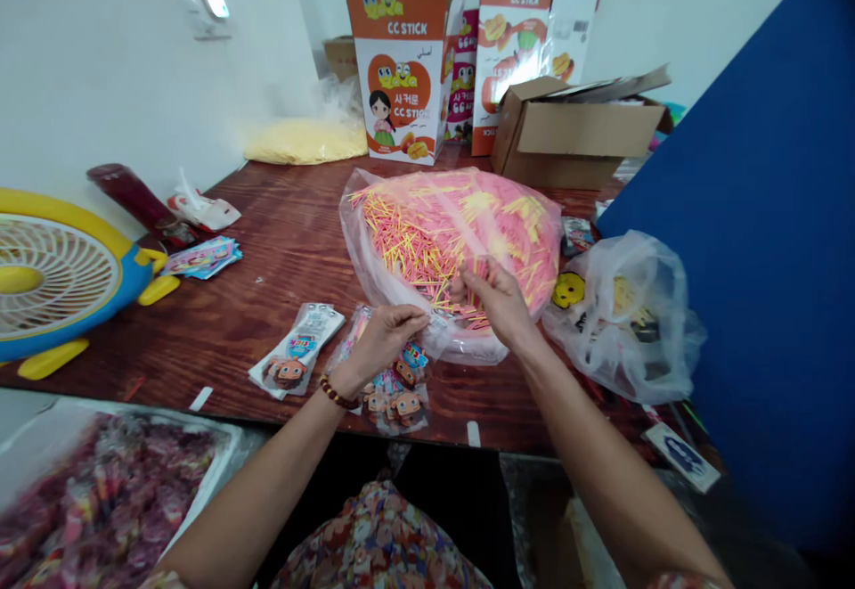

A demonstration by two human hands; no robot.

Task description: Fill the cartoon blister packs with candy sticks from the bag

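Observation:
A large clear plastic bag [384, 282] lies open on the table, full of thin pink and yellow sticks [418, 241]. Over its near side, my right hand [494, 299] is closed, with a few of the sticks between its fingertips. At the bag's front left edge, my left hand [384, 335] pinches what looks like a small printed plastic packet; the fingers partly hide it. Beneath that hand lie several printed packets [404, 406] with a cartoon face. A neat stack of similar packets [297, 353] rests farther left.
A yellow and blue fan [120, 268] stands at left, near more printed packets [204, 257]. CC Stick boxes [401, 72] and an open brown carton [581, 134] line the back. At right sits a translucent bag [634, 322] beside a blue panel [768, 241]. Below left is a white tub [231, 446] of wrapped pieces.

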